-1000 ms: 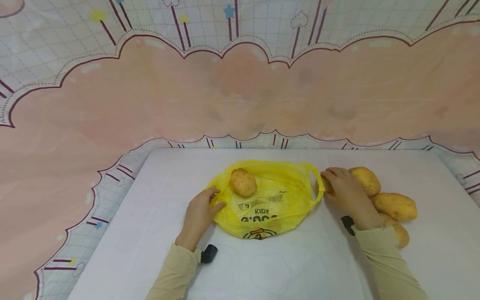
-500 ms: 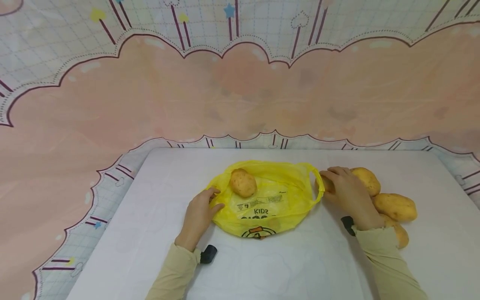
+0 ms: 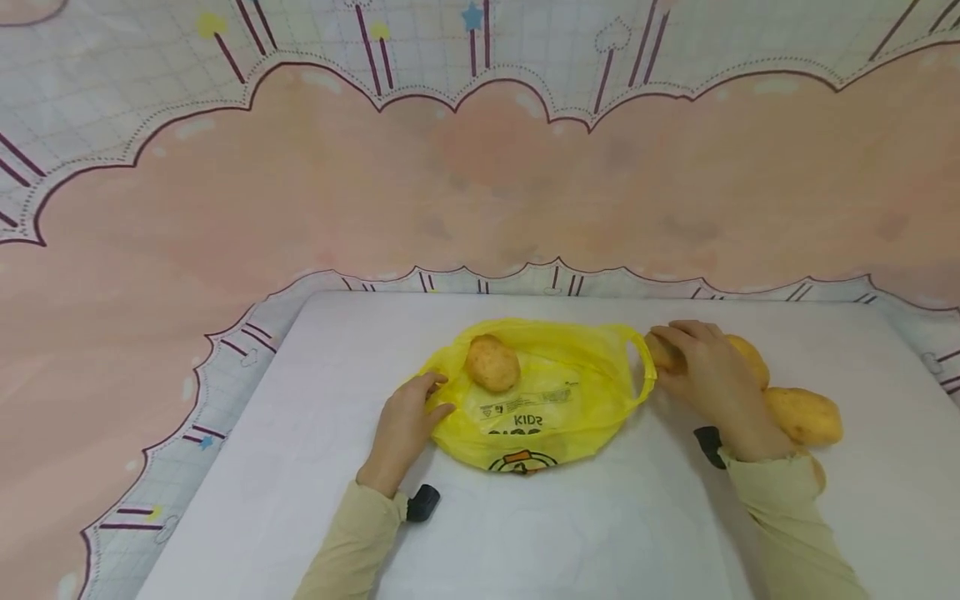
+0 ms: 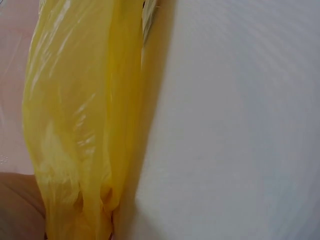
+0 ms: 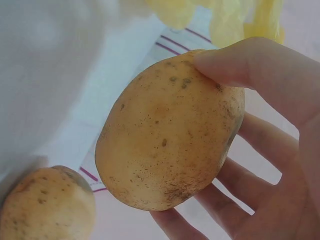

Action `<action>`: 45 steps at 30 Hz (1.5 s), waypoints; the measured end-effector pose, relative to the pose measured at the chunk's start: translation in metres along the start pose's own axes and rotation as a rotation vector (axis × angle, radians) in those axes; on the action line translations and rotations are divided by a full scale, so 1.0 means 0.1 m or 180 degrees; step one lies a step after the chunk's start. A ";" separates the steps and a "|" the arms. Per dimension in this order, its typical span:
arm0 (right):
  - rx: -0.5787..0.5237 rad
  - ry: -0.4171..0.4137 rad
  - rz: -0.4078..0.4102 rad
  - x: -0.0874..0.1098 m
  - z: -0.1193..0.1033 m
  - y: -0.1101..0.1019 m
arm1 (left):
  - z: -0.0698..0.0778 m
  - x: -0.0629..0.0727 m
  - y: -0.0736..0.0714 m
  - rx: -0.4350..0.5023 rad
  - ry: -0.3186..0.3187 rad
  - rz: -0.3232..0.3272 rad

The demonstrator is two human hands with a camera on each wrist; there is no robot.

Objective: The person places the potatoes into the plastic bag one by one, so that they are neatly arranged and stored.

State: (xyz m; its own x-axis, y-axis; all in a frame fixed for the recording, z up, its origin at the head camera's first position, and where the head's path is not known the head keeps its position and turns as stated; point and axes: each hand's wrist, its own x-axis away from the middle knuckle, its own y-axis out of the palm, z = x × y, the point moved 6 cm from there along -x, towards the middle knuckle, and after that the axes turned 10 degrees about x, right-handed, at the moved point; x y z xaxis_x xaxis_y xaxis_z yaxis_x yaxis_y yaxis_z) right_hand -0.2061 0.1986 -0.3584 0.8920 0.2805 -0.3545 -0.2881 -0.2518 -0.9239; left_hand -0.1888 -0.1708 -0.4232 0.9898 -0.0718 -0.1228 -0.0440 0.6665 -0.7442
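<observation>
A yellow plastic bag (image 3: 543, 442) lies on the white table with its mouth spread, one potato (image 3: 492, 364) inside. My left hand (image 3: 402, 425) pinches the bag's left edge between thumb and fingers; in the left wrist view the yellow film (image 4: 80, 110) is gathered beside that hand. At the bag's right handle, my right hand (image 3: 708, 371) grips a second potato (image 5: 167, 135), thumb on one side and fingers spread round the other. In the head view this potato is partly hidden by the hand.
More potatoes lie at the right, by the right wrist: one potato (image 3: 804, 416) in plain sight, others partly covered by the hand and sleeve. The white table (image 3: 570, 533) ends at a patterned backdrop (image 3: 480, 192).
My right hand has risen slightly with its potato, which shows more beside the bag handle. The left hand stays at the bag's edge. The head view has shifted a little.
</observation>
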 end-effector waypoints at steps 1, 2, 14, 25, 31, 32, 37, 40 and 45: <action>-0.0012 -0.0017 0.0047 0.00 0.00 -0.03 | 0.01 -0.01 0.00 -0.0008 0.0008 0.0000; -0.0003 -0.0030 0.0094 -0.01 0.00 -0.05 | 0.02 -0.01 0.00 -0.0015 0.0008 0.0004; 0.0079 0.0113 0.0197 -0.05 -0.01 -0.27 | 0.03 -0.02 0.01 -0.0022 0.0055 0.0019; 0.0133 0.0072 0.0136 -0.07 -0.16 -0.38 | 0.02 -0.02 0.03 -0.0016 0.0030 -0.0021; 0.0205 0.0034 0.0141 -0.07 -0.26 -0.43 | 0.01 -0.02 0.04 -0.0049 0.0087 -0.0008; 0.0192 0.0016 0.0141 -0.08 -0.28 -0.43 | 0.01 -0.02 0.04 -0.0053 0.0095 -0.0010; 0.0136 -0.0115 0.0149 -0.10 -0.39 -0.43 | 0.01 -0.03 0.05 -0.0055 0.0095 -0.0017; 0.0129 -0.0176 0.0169 -0.10 -0.45 -0.42 | 0.01 -0.02 0.05 -0.0048 0.0102 -0.0015; 0.0185 -0.0228 0.0145 -0.12 -0.52 -0.40 | 0.02 -0.01 0.04 -0.0036 0.0096 -0.0008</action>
State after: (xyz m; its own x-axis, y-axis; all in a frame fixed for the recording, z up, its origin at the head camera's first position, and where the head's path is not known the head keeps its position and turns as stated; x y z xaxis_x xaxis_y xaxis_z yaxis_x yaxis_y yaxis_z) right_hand -0.1868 0.1569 -0.3096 0.8508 0.3361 -0.4040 -0.3494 -0.2123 -0.9126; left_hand -0.1896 -0.1664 -0.4251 0.9854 -0.0961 -0.1406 -0.0432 0.6578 -0.7519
